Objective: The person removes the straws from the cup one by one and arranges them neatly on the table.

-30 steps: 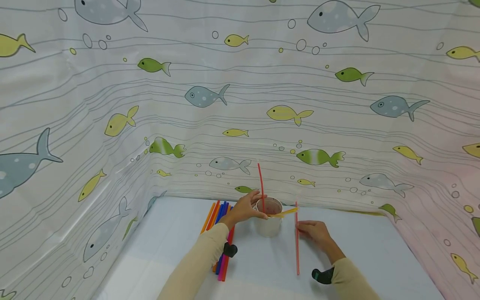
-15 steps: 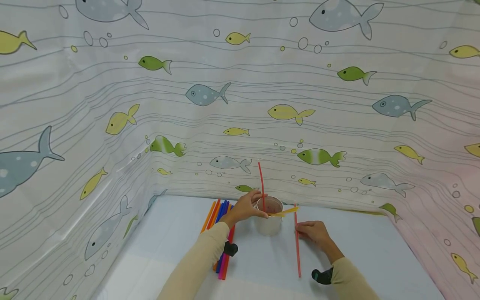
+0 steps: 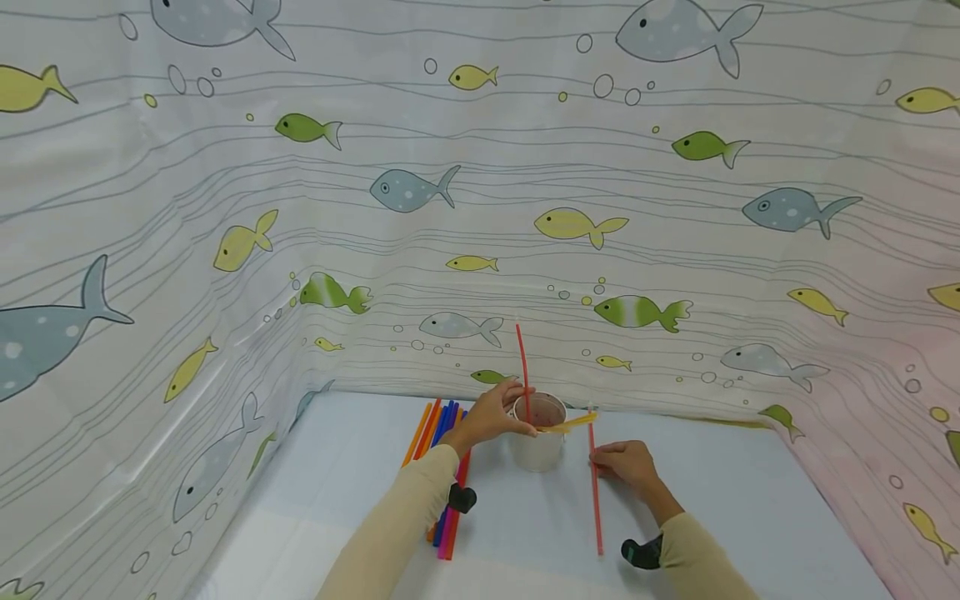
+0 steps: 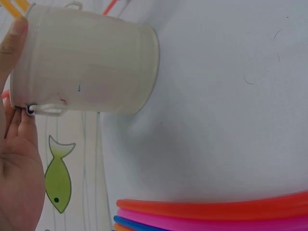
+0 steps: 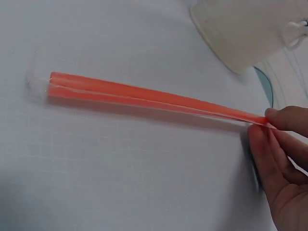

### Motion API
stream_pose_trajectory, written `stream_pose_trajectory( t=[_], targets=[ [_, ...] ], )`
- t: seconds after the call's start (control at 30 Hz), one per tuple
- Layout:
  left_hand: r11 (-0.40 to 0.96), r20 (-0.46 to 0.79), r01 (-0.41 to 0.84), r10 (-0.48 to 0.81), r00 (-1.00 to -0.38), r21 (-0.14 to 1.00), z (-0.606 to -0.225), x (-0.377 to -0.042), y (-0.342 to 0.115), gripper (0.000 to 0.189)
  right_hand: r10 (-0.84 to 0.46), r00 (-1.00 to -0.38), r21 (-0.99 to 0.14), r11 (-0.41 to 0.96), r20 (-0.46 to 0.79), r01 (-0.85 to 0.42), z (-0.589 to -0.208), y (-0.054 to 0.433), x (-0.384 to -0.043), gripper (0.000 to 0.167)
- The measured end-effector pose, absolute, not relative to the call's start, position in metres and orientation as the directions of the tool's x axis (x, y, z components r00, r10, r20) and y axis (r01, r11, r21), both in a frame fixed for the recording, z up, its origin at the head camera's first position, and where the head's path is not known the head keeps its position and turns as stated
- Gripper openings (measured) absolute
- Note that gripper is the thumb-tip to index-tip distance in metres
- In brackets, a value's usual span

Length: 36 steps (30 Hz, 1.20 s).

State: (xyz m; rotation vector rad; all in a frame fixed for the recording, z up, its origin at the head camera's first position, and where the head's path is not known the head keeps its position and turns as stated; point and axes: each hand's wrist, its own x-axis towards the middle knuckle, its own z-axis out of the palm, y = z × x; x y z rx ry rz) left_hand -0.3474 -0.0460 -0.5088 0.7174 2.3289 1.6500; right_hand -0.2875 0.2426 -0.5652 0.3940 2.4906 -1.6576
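My left hand (image 3: pixel 491 418) grips a small cream-white pail (image 3: pixel 536 454) at its rim, the thumb on the near side and the fingers round the far side. In the head view a thin red straw (image 3: pixel 522 358) rises beside those fingers at the pail's mouth. Yellow straws (image 3: pixel 579 422) lie across the rim, running from the thumb out to the right. To the right of the pail, my right hand (image 3: pixel 628 463) pinches a light red straw (image 5: pixel 144 96) between thumb and fingers. Clear plastic film (image 5: pixel 36 82) shows at this straw's free end in the right wrist view.
A bundle of orange, blue, pink and red straws (image 3: pixel 448 533) lies on the white table (image 3: pixel 517 542), partly under my left forearm. Fish-printed sheeting (image 3: pixel 480 167) hangs behind the table and along both sides. Dark straps (image 3: pixel 642 553) sit at both wrists.
The straw in my right hand has tilted slightly, its near end swinging a little to the right. My left hand and the pail stay in place.
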Motion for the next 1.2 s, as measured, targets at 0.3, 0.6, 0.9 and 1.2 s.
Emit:
stream_pose_trajectory(
  t=[0.3,0.6,0.9,1.2],
  targets=[
    [0.275,0.097,0.256,0.482,-0.871,0.927,-0.5058,-0.3454,-0.0461,0.107,0.195,-0.957,-0.826,0.485,-0.217,0.286,-0.5654,0.2442,-0.285,0.03],
    [0.311,0.078,0.245,0.464,-0.882,0.918,-0.5022,-0.3417,-0.0453,0.103,0.216,-0.953,-0.834,0.467,-0.213,0.293,-0.5636,0.2457,-0.2828,0.026],
    [0.33,0.075,0.247,0.458,-0.886,0.911,-0.5038,-0.3409,-0.0461,0.093,0.229,-0.954,-0.835,0.473,-0.191,0.281,-0.5666,0.2474,-0.2804,0.027],
    [0.316,0.085,0.258,0.469,-0.879,0.913,-0.5038,-0.341,-0.0467,0.1,0.245,-0.95,-0.84,0.458,-0.194,0.29,-0.5666,0.2497,-0.2812,0.028]
  ],
)
